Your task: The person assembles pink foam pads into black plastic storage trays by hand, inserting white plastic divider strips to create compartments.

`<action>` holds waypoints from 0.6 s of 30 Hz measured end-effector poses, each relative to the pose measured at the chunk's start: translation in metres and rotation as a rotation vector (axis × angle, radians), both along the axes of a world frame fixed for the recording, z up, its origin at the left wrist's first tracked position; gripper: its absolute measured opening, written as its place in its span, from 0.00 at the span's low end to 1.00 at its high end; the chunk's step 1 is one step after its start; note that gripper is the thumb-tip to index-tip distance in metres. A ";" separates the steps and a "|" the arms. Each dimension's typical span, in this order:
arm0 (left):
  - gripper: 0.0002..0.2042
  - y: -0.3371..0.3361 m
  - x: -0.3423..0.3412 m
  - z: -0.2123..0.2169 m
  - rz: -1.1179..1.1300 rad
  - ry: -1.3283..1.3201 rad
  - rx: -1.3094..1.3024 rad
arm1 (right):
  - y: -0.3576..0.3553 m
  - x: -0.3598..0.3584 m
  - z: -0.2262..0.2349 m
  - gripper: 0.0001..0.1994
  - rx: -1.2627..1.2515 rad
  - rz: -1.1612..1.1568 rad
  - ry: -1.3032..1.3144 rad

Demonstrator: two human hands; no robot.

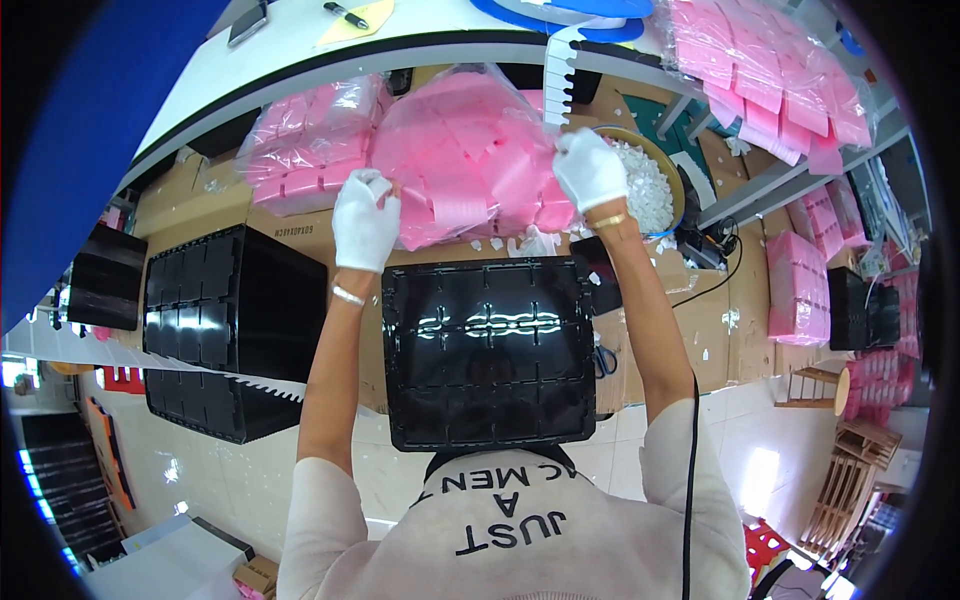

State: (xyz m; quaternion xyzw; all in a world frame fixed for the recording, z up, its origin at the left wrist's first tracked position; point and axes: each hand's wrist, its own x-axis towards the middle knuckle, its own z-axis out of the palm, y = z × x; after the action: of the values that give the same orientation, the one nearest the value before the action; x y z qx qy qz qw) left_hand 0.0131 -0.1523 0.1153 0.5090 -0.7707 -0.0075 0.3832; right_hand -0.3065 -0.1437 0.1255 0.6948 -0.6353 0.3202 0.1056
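Observation:
Both of my hands wear white gloves. My right hand (590, 168) is closed at the lower end of a white strip with a notched edge (558, 85), which hangs from a blue-and-white roll (570, 12) above. My left hand (366, 220) is raised with fingertips pinched together; whatever they hold, if anything, is too small to make out. Between and beyond my hands lies a clear plastic bag of pink pieces (465, 160). Nearest to me, between my forearms, rests a black plastic tray (490, 350) with a ribbed, shiny surface.
Left stand black boxes (235, 300), crossed by another toothed white strip (200, 372). A bowl of white scraps (675, 190) sits beside my right hand. Blue-handled scissors (605, 361) lie right of the tray. Pink bundles (798, 288) are stacked farther right; a shelf edge (400, 48) runs overhead.

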 end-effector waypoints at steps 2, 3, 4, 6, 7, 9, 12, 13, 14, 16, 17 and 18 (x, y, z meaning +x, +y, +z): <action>0.03 0.032 -0.004 0.010 -0.111 -0.008 0.073 | 0.048 -0.007 -0.002 0.08 0.099 -0.061 0.005; 0.02 0.050 0.003 0.005 -0.151 -0.013 0.057 | 0.076 -0.001 -0.005 0.07 0.108 -0.047 -0.041; 0.02 0.069 0.009 -0.003 -0.176 -0.043 0.090 | 0.105 0.006 -0.007 0.06 0.150 -0.024 -0.067; 0.01 0.103 0.020 -0.019 -0.201 -0.129 0.195 | 0.153 0.022 -0.025 0.04 0.249 -0.042 0.018; 0.01 0.122 0.021 -0.022 -0.213 -0.179 0.255 | 0.177 0.021 -0.036 0.03 0.283 -0.009 0.073; 0.02 0.153 0.027 -0.032 -0.223 -0.200 0.277 | 0.222 0.028 -0.046 0.03 0.359 0.069 0.032; 0.04 0.185 0.027 -0.041 -0.197 -0.320 0.413 | 0.265 0.036 -0.052 0.03 0.444 0.028 0.017; 0.04 0.194 0.027 -0.040 -0.199 -0.324 0.414 | 0.274 0.036 -0.057 0.03 0.519 0.031 -0.003; 0.04 0.203 0.026 -0.038 -0.182 -0.357 0.439 | 0.281 0.036 -0.060 0.03 0.593 0.035 -0.023; 0.03 0.215 0.023 -0.031 -0.167 -0.417 0.490 | 0.292 0.038 -0.057 0.04 0.618 0.041 -0.001; 0.03 0.220 0.023 -0.030 -0.170 -0.419 0.489 | 0.296 0.039 -0.056 0.04 0.642 0.053 0.024; 0.03 0.225 0.024 -0.029 -0.177 -0.420 0.469 | 0.299 0.039 -0.055 0.04 0.641 0.056 0.013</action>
State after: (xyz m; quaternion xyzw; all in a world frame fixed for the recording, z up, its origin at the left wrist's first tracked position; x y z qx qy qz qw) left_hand 0.0370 0.0730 0.0866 0.5047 -0.8516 -0.1127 0.0860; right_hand -0.2673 0.1557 0.0705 0.7121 -0.6836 0.1020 -0.1233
